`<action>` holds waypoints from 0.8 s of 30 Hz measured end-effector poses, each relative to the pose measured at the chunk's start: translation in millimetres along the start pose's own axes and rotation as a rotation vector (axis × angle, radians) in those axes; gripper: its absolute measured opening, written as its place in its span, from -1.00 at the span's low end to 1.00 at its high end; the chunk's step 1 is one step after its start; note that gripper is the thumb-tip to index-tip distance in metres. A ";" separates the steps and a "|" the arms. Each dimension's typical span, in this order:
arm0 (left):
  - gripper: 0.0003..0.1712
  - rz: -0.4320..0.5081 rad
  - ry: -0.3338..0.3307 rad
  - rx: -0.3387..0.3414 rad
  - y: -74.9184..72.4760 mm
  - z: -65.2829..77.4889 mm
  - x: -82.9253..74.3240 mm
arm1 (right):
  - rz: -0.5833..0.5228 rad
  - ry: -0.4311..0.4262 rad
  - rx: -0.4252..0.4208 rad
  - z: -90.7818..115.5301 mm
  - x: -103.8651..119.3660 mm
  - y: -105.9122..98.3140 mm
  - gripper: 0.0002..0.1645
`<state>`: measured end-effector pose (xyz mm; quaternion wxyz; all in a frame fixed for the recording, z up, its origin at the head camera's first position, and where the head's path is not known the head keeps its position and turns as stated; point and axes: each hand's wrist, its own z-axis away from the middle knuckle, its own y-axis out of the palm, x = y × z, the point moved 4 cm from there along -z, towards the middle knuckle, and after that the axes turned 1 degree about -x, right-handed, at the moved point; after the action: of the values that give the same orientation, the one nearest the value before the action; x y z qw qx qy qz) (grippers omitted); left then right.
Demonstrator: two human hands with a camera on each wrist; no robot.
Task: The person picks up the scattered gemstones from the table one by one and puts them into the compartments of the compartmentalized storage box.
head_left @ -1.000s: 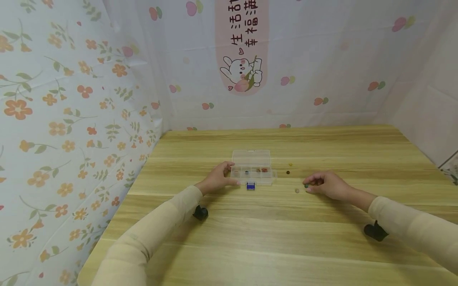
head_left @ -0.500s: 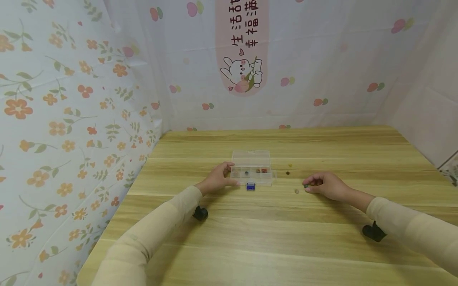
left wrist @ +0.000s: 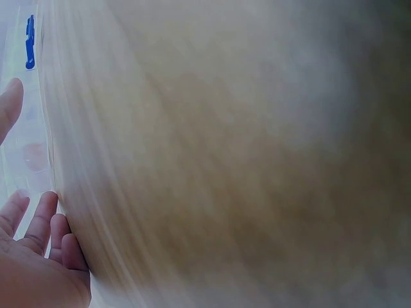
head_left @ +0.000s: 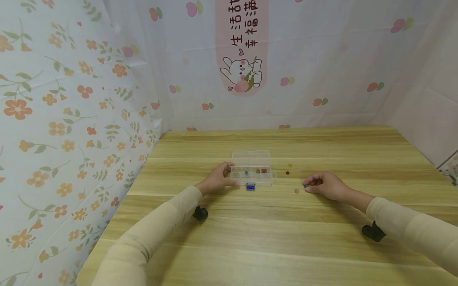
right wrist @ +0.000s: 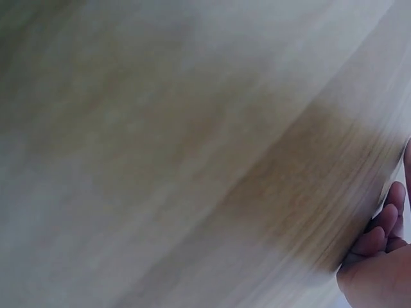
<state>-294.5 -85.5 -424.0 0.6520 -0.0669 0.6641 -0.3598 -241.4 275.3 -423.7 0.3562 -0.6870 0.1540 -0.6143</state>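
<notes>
A clear plastic compartment box (head_left: 250,180) stands with its lid (head_left: 251,158) folded back and a blue latch (head_left: 250,186) at its front. My left hand (head_left: 218,177) holds the box's left end, thumb at the front and fingers toward the back. Inside lie a dark bluish stone (head_left: 246,172) and, farther right, a reddish stone (head_left: 264,171) beside a brownish one. To the right of the box, my right hand (head_left: 327,186) pinches a small dark green stone (head_left: 305,186) at the tabletop. The right wrist view shows only part of that hand, without the stone.
Between box and right hand lie a yellow stone (head_left: 290,165), a dark brown stone (head_left: 288,172) and a pale stone (head_left: 296,191). The wood-grain table (head_left: 272,238) meets a printed curtain (head_left: 304,59) at the back and a flowered one (head_left: 71,119) on the left.
Almost nothing differs. The right hand and forearm have shifted very slightly left, with the green stone still between the fingertips. The left hand stays on the box.
</notes>
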 end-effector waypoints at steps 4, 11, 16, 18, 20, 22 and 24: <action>-0.14 -0.008 0.000 -0.003 0.1 -0.2 0.5 | 0.012 0.023 -0.004 -0.8 0.1 0.1 -0.72; -0.15 -0.005 0.001 0.000 0.0 0.1 -0.2 | 0.008 0.027 -0.019 -4.8 0.7 -0.4 -0.70; -0.15 0.006 0.010 0.001 -0.2 0.9 -1.9 | -0.034 0.025 -0.020 -9.5 4.0 1.7 -0.64; -0.15 0.006 0.009 0.001 -0.3 1.0 -2.0 | -0.047 0.023 -0.026 -11.9 7.0 2.6 -0.64; -0.16 0.004 0.007 -0.001 -0.3 1.1 -2.0 | -0.057 0.016 -0.035 -14.7 11.1 3.4 -0.65; -0.16 0.003 0.008 -0.001 -0.3 0.7 -2.1 | -0.072 0.012 -0.045 -17.2 15.8 3.8 -0.66; -0.16 0.002 0.010 -0.002 -0.3 0.3 -2.1 | -0.083 0.003 -0.056 -19.8 20.8 4.5 -0.66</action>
<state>-294.0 -84.8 -422.1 0.6491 -0.0651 0.6675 -0.3590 -255.1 252.7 -411.6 0.3111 -0.7016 0.1431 -0.6250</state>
